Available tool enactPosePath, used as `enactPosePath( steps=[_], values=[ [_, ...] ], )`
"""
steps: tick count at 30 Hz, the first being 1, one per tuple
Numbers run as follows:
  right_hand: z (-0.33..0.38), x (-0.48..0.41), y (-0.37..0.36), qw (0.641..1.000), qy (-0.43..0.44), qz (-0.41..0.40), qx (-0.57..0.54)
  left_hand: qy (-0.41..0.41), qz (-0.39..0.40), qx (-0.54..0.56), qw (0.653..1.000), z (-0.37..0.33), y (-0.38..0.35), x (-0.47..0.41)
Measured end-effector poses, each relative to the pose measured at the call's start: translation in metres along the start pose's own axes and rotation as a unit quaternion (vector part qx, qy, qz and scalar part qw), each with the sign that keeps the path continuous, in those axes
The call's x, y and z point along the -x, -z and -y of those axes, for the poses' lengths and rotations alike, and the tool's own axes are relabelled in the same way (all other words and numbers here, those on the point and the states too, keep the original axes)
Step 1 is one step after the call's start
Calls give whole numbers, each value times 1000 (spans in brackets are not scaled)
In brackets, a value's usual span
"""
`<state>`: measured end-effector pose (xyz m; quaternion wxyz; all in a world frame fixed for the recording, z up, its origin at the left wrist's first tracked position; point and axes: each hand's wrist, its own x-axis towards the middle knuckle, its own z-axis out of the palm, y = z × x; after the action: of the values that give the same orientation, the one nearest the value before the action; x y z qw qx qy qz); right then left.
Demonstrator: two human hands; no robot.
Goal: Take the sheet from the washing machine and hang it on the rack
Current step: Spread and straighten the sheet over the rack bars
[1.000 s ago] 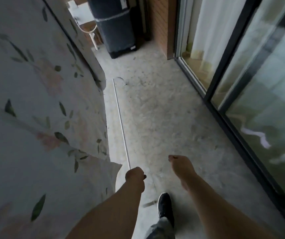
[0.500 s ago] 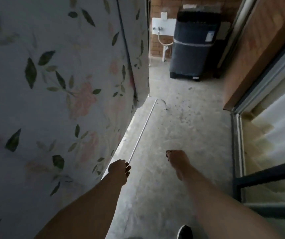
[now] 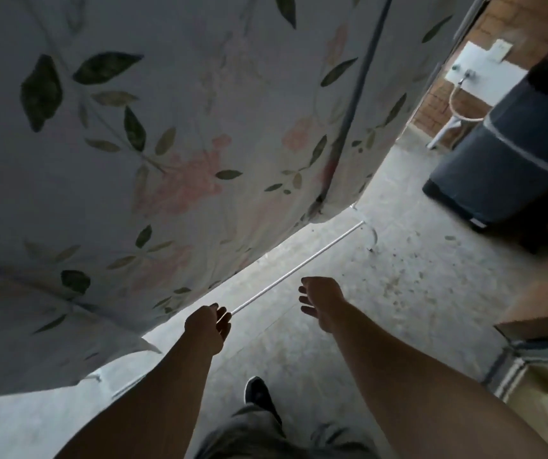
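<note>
While the white floral sheet (image 3: 173, 154) already hangs draped over the rack, well apart from the dark washing machine (image 3: 511, 167), both the left hand (image 3: 208, 326) and right hand (image 3: 324, 301) are loosely open, holding nothing, so little seems left.

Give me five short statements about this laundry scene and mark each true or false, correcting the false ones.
1. The floral sheet hangs spread out at the person's left. True.
2. The right hand grips the sheet. False: it is open, empty and apart from it.
3. The left hand is at the near end of the thin white rod. True.
4. The washing machine stands at the person's left. False: it stands far right.
5. The floor is carpeted. False: it is bare concrete.
</note>
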<state>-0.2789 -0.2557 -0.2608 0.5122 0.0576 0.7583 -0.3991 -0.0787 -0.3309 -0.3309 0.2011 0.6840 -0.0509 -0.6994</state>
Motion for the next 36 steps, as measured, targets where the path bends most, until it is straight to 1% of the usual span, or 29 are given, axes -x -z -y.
enactPosePath(
  steps=[2,4,6,7,10,12,14,15,17,19,21,22,25,26,27,29,32,33,34,36],
  values=[
    [17,-22,3,999,-27,24,10,-3,-3,13,1000,-3,-18,3],
    [29,-48,3,998,-52,43,-1,-6,-29,42,999,-1,-32,-3],
    [40,-95,-5,996,-69,57,2,1,-47,87,995,4,-46,-26],
    [41,-113,-9,996,-67,56,-15,-1,-50,107,993,4,-50,-34],
    [43,-216,-35,993,-76,85,-42,-31,-68,176,982,14,-84,-116],
    [37,-283,-50,987,-91,94,-98,-41,-56,211,975,27,-107,-173],
    [20,-365,-69,977,-85,126,-150,-52,-36,260,963,46,-130,-252],
    [17,-388,-72,968,-92,127,-195,-59,-37,285,956,47,-135,-273],
    [-2,-460,-81,950,-80,164,-255,-104,-35,349,931,57,-149,-346],
    [-9,-510,-91,927,-43,212,-306,-146,-8,433,889,53,-152,-395],
    [-23,-554,-101,900,-9,259,-349,-189,50,513,836,57,-151,-444],
    [-30,-571,-107,891,6,276,-361,-220,89,536,810,58,-149,-464],
    [-42,-593,-119,837,29,336,-431,-304,198,559,746,61,-153,-493],
    [-41,-596,-122,818,37,355,-450,-321,217,556,736,58,-157,-496],
    [-39,-595,-124,808,40,363,-462,-329,222,560,727,55,-162,-493],
    [-32,-590,-123,793,51,391,-465,-343,230,557,721,51,-167,-484],
    [-20,-589,-113,777,90,416,-464,-361,246,551,711,48,-164,-476],
    [-19,-590,-109,770,85,421,-471,-357,266,555,702,51,-160,-479],
    [-21,-594,-105,758,74,431,-484,-366,278,554,694,55,-158,-481],
    [-29,-599,-105,731,55,445,-515,-359,305,562,680,58,-156,-484]
  ],
)
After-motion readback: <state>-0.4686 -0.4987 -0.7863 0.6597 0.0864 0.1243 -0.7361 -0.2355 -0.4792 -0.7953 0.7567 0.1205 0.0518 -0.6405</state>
